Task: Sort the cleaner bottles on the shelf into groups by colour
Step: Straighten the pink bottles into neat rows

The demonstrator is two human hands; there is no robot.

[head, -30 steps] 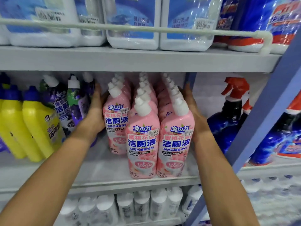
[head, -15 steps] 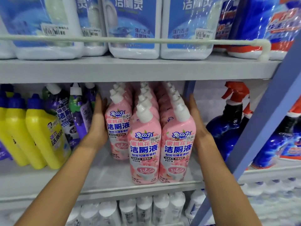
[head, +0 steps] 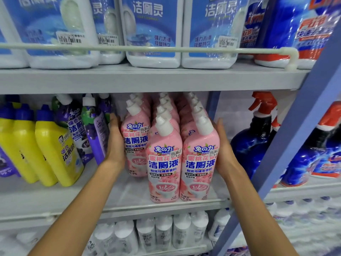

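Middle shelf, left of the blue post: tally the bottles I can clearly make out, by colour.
Yellow bottles: 3
Purple bottles: 3
Pink bottles, front of each row: 3
Total: 9; more behind, uncountable.

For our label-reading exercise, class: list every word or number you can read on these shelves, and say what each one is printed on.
"洁厕灵": white jug, top shelf.
"兔の力", "洁厕液", "99.9%": front pink bottle.
"8.00": price sticker on that pink bottle.
"洁厕液": yellow bottle.
Too blurred or small to read: purple bottles, barcode stickers, blue spray bottle.
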